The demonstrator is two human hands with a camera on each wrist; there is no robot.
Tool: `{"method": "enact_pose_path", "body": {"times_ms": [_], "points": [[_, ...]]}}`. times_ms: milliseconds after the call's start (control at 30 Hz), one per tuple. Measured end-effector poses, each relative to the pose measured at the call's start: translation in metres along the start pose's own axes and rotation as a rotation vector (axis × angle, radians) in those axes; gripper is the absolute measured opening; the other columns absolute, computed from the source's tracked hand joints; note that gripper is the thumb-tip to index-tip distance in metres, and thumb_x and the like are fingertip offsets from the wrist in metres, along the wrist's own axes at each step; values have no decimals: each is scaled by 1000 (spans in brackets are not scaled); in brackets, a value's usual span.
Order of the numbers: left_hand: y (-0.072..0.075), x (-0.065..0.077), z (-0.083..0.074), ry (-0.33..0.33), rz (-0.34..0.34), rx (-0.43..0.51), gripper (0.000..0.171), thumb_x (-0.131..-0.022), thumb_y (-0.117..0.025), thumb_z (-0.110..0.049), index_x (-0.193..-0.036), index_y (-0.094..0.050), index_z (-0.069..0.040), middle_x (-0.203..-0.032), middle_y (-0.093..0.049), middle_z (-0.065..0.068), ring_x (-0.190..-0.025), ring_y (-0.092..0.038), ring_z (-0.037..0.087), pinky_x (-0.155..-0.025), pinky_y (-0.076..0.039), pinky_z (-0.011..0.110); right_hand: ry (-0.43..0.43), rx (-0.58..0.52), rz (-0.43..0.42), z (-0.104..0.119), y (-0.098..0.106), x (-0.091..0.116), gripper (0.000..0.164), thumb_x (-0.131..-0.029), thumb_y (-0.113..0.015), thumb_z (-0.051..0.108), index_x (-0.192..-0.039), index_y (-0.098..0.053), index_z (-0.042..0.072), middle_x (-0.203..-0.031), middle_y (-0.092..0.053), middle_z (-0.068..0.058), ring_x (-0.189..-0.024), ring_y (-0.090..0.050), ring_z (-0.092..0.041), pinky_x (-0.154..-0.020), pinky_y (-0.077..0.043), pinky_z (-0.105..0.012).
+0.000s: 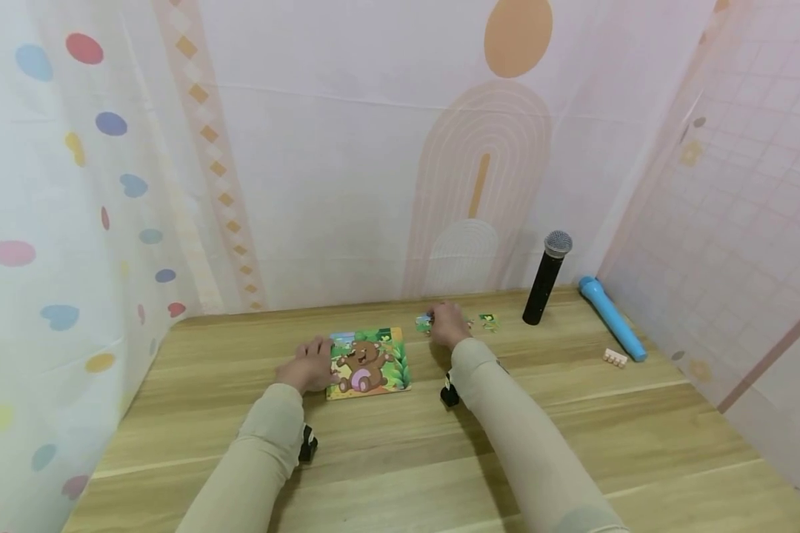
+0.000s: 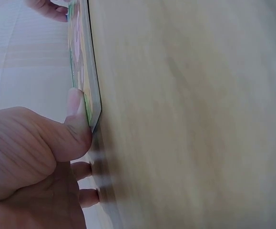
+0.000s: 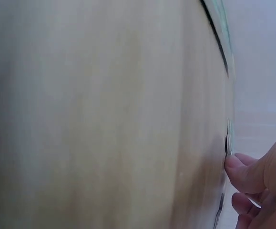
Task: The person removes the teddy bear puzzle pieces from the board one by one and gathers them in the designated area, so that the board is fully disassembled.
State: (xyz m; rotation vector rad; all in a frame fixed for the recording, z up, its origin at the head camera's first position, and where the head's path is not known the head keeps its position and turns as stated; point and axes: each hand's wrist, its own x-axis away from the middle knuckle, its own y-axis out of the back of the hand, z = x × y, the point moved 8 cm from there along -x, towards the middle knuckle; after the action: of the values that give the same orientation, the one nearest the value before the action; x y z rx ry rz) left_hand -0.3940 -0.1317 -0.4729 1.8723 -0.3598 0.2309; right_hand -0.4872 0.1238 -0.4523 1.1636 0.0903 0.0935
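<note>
A jigsaw puzzle board [image 1: 368, 363] with a brown bear picture lies on the table. My left hand [image 1: 310, 366] rests at its left edge, fingers spread. In the left wrist view the thumb [image 2: 76, 112] lies on the board's corner, while two fingertips [image 2: 87, 196] touch the table. Right of the board, my right hand [image 1: 448, 324] is over loose jigsaw pieces [image 1: 423, 324]. Its thumb and a finger pinch the edge of a thin puzzle piece [image 3: 229, 143] in the right wrist view; the piece's face is hidden there. More pieces [image 1: 488, 320] lie just right of this hand.
A black microphone [image 1: 544, 285] with a silver mesh head stands upright at the back right. Beside it lie a blue toy microphone [image 1: 613, 318] and a small pale pink block [image 1: 615, 358]. Patterned curtains [image 1: 333, 185] border the wooden table [image 1: 387, 459] behind and at the sides.
</note>
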Motion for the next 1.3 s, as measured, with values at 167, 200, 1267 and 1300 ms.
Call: {"method": "enact_pose_path", "body": {"times_ms": [167,200,1267,1300], "points": [[-1,1,0,-1,3,5,78,-102,-62,-26,-160,-16,0,-166,-5,26,-151,-6,50,-102,-16,86,-27,-14,15,-6,-1,0,41,-94,-61,-4,-132,-68,9,-137,-58,-15,-131,-46,-36,-106,-44,-57],[0,2,0,0,5,8,78,-102,-62,-26,-160,-16,-1,-167,-5,25,-151,-6,50,-102,-16,86,-28,-11,14,-6,0,0,41,-94,-61,-3,-132,-68,9,-137,-57,-15,-131,-46,-36,-106,-45,-56],[-3,-4,5,18,21,37,80,-103,-59,-28,-163,-11,-4,-168,0,22,-152,0,48,-102,-10,87,56,119,-11,-6,11,4,39,-94,-68,8,-133,-68,12,-138,-59,-13,-126,-52,-35,-97,-50,-49],[-2,-2,4,18,19,37,80,-103,-59,-28,-162,-11,-3,-168,-1,23,-152,-1,48,-102,-11,87,66,115,-17,-3,11,5,40,-94,-67,7,-134,-68,12,-139,-58,-13,-126,-52,-35,-96,-51,-49]]}}
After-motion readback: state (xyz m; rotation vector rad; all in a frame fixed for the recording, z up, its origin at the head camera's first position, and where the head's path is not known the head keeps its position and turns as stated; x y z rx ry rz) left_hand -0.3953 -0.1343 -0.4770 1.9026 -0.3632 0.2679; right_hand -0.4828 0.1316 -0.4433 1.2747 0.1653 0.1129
